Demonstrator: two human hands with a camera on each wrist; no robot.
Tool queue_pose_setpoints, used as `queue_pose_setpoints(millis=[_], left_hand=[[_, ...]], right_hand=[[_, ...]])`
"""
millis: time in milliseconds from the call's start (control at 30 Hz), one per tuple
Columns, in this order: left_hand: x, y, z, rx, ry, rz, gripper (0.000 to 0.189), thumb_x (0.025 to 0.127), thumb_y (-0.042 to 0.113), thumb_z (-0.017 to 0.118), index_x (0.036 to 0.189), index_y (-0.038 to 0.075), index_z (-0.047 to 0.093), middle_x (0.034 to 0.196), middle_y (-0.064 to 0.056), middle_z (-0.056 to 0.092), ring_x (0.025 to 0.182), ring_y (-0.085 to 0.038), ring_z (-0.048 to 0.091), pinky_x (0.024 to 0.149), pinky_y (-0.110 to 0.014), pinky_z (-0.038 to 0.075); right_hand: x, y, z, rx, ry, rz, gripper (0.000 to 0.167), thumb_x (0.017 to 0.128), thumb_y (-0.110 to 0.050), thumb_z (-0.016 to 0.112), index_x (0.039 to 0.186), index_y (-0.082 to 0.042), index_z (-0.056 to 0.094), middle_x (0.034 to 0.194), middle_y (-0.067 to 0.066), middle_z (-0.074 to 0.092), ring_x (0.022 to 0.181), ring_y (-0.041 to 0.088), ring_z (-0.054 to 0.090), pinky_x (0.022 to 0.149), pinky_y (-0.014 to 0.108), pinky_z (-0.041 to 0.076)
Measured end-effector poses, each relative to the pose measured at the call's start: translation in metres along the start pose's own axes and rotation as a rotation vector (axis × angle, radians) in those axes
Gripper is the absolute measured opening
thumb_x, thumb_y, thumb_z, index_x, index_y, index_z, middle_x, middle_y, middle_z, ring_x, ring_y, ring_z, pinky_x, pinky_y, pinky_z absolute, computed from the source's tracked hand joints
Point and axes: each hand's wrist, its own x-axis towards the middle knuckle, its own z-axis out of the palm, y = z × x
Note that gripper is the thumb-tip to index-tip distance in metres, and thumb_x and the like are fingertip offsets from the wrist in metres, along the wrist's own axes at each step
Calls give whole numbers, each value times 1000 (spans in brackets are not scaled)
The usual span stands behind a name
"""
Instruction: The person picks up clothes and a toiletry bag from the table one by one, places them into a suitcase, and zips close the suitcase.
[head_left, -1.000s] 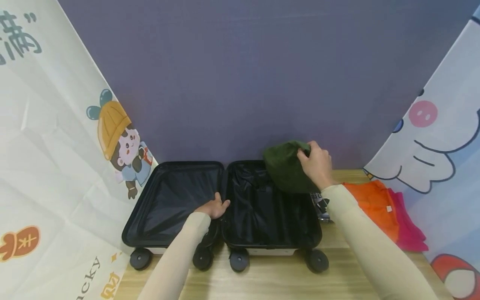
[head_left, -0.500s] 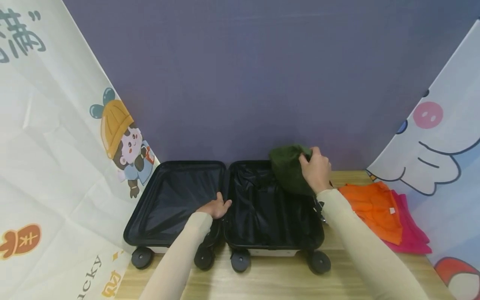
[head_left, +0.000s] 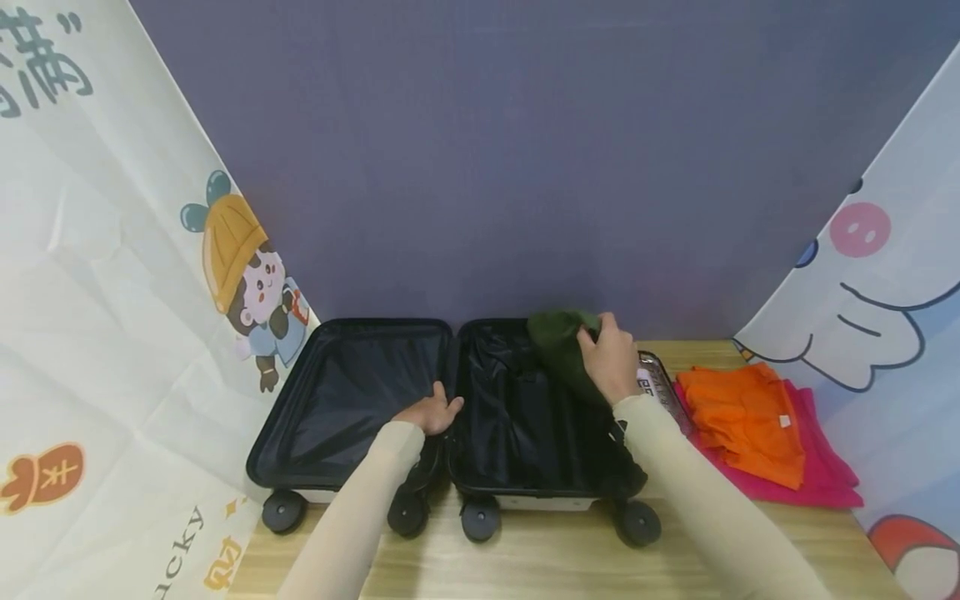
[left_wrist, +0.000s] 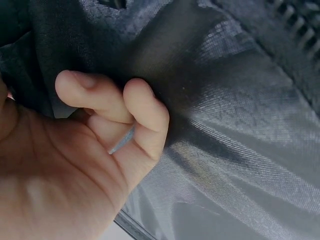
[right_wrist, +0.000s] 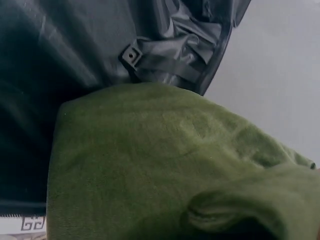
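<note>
A black-lined suitcase lies spread open, with its left half point(head_left: 352, 392) and right half point(head_left: 495, 442) side by side. Over the back right part of the right half, my right hand point(head_left: 611, 358) pinches a dark green folded cloth point(head_left: 558, 340) by its upper right corner. In the right wrist view the green cloth point(right_wrist: 125, 160) hangs broad and soft over the dark lining and a strap buckle point(right_wrist: 131, 56). My left hand point(head_left: 427, 412) rests by the seam between the halves; its fingers point(left_wrist: 150, 115) are loosely bent against the dark lining point(left_wrist: 225, 125).
Right of the suitcase lie an orange garment point(head_left: 742, 417) and a bright pink garment point(head_left: 828, 454) under it. A shiny, silver-patterned package point(head_left: 663, 387) sits between them and the suitcase. Black wheels point(head_left: 480, 518) stick out in front; a grey wall point(head_left: 480, 183) stands behind.
My right hand has come down and a little left, lowering the green cloth into the suitcase's right half. More of the shiny package shows. The left hand has stayed by the seam.
</note>
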Motion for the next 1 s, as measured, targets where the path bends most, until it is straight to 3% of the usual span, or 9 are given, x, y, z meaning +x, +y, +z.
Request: queue_pose_setpoints(millis=[400, 700, 900, 1000], left_hand=[[2, -1, 2, -17, 3, -8, 82, 109, 54, 30, 163, 0, 0, 160, -29, 38, 148, -43, 40, 120, -55, 33], [1, -2, 2, -21, 2, -11, 82, 109, 54, 31, 163, 0, -1, 160, -30, 37, 148, -44, 39, 120, -57, 33], [3, -3, 2, -23, -8, -9, 83, 109, 54, 30, 163, 0, -2, 159, -30, 38, 148, -44, 38, 119, -57, 33], [3, -3, 2, -18, -9, -4, 83, 109, 54, 29, 163, 1, -3, 160, -29, 37, 148, -43, 38, 119, -56, 33]], right_hand=[[-23, -9, 29, -5, -22, -84, 33, 100, -31, 63, 119, -5, 59, 88, 22, 72, 74, 42, 69, 67, 57, 51], [-45, -12, 51, 1, -206, -115, 27, 99, -29, 66, 115, -8, 60, 84, 13, 69, 66, 26, 58, 62, 43, 48], [-57, -14, 65, -33, -349, -165, 36, 99, -29, 67, 126, -5, 59, 73, 6, 66, 54, 17, 55, 55, 34, 43], [-62, -15, 69, -47, -425, -178, 38, 99, -28, 69, 127, -4, 61, 76, 7, 68, 56, 16, 55, 56, 34, 45]])
